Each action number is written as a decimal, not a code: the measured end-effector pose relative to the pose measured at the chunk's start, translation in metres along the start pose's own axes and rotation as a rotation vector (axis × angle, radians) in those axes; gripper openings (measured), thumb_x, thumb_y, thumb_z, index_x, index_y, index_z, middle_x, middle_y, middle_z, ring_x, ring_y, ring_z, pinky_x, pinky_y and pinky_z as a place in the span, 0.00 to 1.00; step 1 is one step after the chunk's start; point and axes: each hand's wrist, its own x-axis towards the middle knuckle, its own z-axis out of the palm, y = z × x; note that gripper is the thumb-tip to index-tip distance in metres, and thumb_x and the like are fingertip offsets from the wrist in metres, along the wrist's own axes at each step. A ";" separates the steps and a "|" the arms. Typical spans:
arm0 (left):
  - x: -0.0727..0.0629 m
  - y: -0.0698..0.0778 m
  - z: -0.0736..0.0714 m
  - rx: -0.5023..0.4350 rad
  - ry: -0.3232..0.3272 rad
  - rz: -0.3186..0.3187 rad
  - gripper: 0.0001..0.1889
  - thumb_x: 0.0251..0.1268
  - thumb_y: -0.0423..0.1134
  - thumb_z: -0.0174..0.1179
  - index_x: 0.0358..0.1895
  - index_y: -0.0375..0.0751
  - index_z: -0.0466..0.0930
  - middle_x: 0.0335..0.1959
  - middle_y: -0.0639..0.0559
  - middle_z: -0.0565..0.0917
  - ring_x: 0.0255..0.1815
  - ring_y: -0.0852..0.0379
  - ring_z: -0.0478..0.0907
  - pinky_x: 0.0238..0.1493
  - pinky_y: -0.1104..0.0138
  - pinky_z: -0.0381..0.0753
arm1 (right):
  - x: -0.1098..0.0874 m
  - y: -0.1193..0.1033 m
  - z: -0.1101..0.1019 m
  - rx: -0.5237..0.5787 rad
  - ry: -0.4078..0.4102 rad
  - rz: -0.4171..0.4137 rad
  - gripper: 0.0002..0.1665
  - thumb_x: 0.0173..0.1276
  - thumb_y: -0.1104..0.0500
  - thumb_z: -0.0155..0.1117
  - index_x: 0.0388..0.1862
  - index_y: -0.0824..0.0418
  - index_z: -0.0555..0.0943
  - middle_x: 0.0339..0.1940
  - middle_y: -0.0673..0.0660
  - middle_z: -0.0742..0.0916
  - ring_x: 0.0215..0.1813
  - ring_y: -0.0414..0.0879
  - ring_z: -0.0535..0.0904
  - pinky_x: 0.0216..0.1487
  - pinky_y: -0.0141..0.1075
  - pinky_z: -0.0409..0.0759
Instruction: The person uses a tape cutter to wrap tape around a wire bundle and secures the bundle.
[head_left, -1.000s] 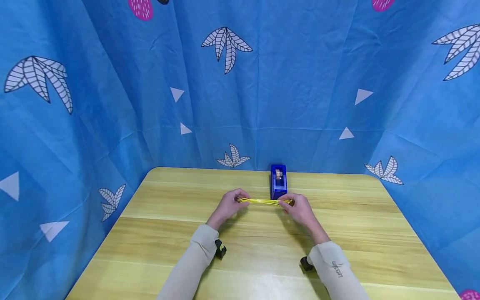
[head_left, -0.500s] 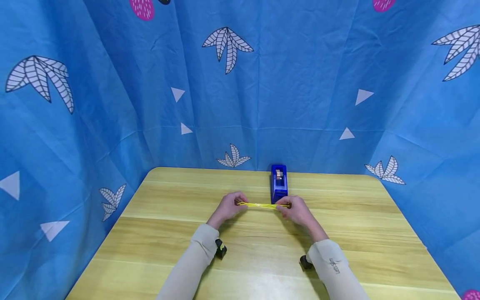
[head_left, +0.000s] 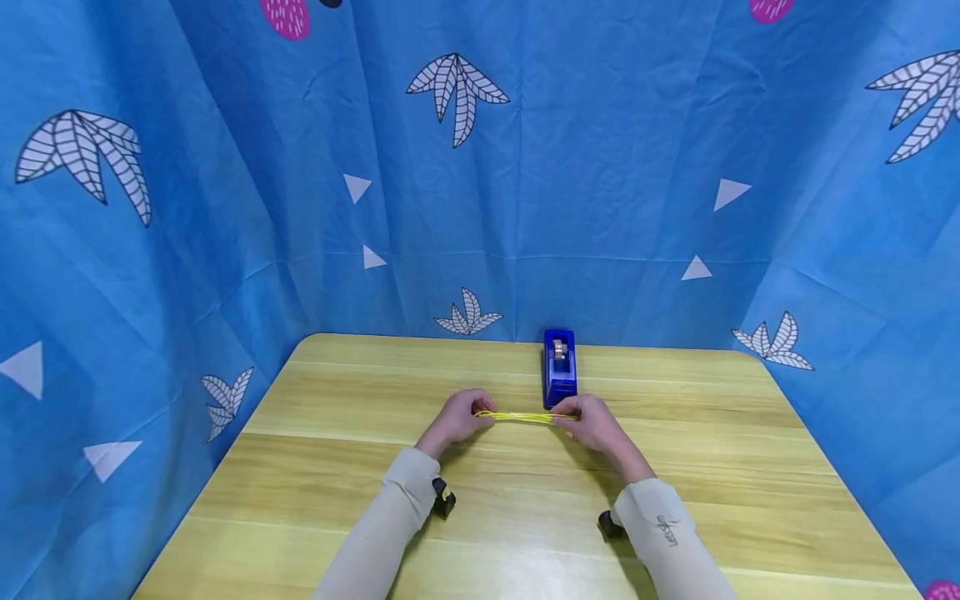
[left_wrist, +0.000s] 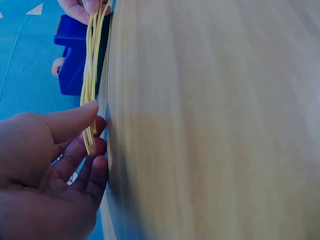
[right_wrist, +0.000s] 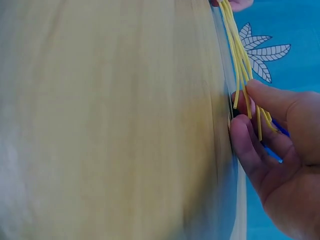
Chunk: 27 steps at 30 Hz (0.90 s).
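A bundle of thin yellow strands [head_left: 522,417], like stiff wires, stretches level between the hands, with a pale spot around its middle. My left hand [head_left: 463,414] pinches its left end between thumb and fingers; in the left wrist view, the strand ends [left_wrist: 89,145] poke out below the thumb. Its right end is pinched by my right hand [head_left: 588,419], and in the right wrist view the loose ends [right_wrist: 259,131] fan apart past the fingertips. Just behind the right hand stands a blue tape dispenser [head_left: 559,385] with a small roll of tape in it.
The light wooden table [head_left: 375,500] has its far edge against a blue patterned curtain [head_left: 600,167], which also hangs on both sides. A dark wrist camera [head_left: 444,498] sits below each sleeve cuff.
Both hands have moved slightly toward the person, carrying the yellow bundle with them, so more of the tape dispenser's front shows. The grip at both ends stays. The dispenser has not moved.
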 end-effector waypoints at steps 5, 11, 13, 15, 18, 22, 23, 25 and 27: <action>-0.001 0.002 0.001 0.022 -0.009 0.016 0.05 0.67 0.29 0.68 0.41 0.40 0.84 0.39 0.48 0.83 0.41 0.56 0.75 0.46 0.62 0.78 | 0.000 0.000 0.000 -0.051 -0.003 -0.012 0.08 0.72 0.63 0.69 0.47 0.62 0.90 0.45 0.60 0.91 0.28 0.42 0.81 0.29 0.32 0.80; 0.000 0.001 0.002 0.003 -0.020 0.020 0.05 0.66 0.27 0.68 0.41 0.39 0.83 0.39 0.48 0.83 0.41 0.57 0.77 0.46 0.64 0.80 | -0.001 0.000 -0.001 -0.094 0.004 -0.038 0.07 0.71 0.63 0.71 0.45 0.61 0.90 0.44 0.58 0.92 0.40 0.44 0.83 0.39 0.35 0.83; 0.000 -0.001 0.002 0.001 -0.019 0.023 0.06 0.66 0.27 0.68 0.41 0.39 0.83 0.39 0.49 0.83 0.41 0.57 0.77 0.46 0.65 0.80 | -0.001 0.000 -0.001 -0.097 -0.004 -0.037 0.07 0.70 0.64 0.71 0.46 0.60 0.90 0.45 0.58 0.92 0.42 0.46 0.85 0.43 0.38 0.85; 0.000 -0.002 0.003 0.002 -0.017 0.025 0.06 0.66 0.27 0.68 0.41 0.39 0.83 0.39 0.49 0.83 0.41 0.57 0.77 0.46 0.65 0.80 | -0.001 0.001 0.000 -0.104 -0.010 -0.035 0.08 0.69 0.64 0.71 0.46 0.59 0.90 0.45 0.57 0.92 0.46 0.48 0.85 0.48 0.42 0.86; 0.000 -0.003 0.003 0.005 -0.015 0.028 0.06 0.66 0.27 0.67 0.42 0.39 0.83 0.39 0.49 0.83 0.41 0.57 0.76 0.46 0.65 0.80 | -0.002 0.001 -0.001 -0.101 -0.021 -0.032 0.10 0.67 0.65 0.73 0.46 0.59 0.90 0.45 0.56 0.91 0.49 0.50 0.85 0.53 0.45 0.86; -0.001 -0.004 0.002 -0.003 -0.018 0.036 0.06 0.66 0.26 0.67 0.42 0.39 0.83 0.39 0.48 0.82 0.40 0.57 0.75 0.45 0.64 0.79 | -0.002 0.003 -0.001 -0.097 -0.034 -0.032 0.12 0.65 0.66 0.75 0.47 0.59 0.90 0.45 0.55 0.91 0.48 0.49 0.85 0.53 0.45 0.86; -0.001 -0.004 0.002 -0.007 -0.020 0.035 0.06 0.67 0.26 0.67 0.42 0.38 0.83 0.39 0.48 0.82 0.40 0.57 0.75 0.44 0.65 0.79 | -0.002 0.004 -0.001 -0.101 -0.036 -0.039 0.12 0.65 0.67 0.75 0.47 0.59 0.90 0.45 0.55 0.91 0.48 0.49 0.85 0.53 0.44 0.86; -0.002 -0.004 0.001 -0.018 -0.025 0.032 0.06 0.66 0.25 0.67 0.42 0.38 0.83 0.38 0.48 0.82 0.40 0.57 0.75 0.44 0.65 0.78 | -0.001 0.005 -0.001 -0.108 -0.037 -0.044 0.13 0.65 0.67 0.75 0.48 0.60 0.90 0.45 0.55 0.91 0.47 0.48 0.84 0.51 0.43 0.86; -0.002 -0.004 0.001 -0.031 -0.028 0.026 0.07 0.66 0.25 0.67 0.42 0.38 0.83 0.39 0.48 0.82 0.40 0.57 0.75 0.44 0.65 0.78 | -0.001 0.006 -0.002 -0.106 -0.033 -0.039 0.13 0.64 0.67 0.75 0.47 0.59 0.90 0.44 0.55 0.90 0.46 0.47 0.84 0.50 0.42 0.85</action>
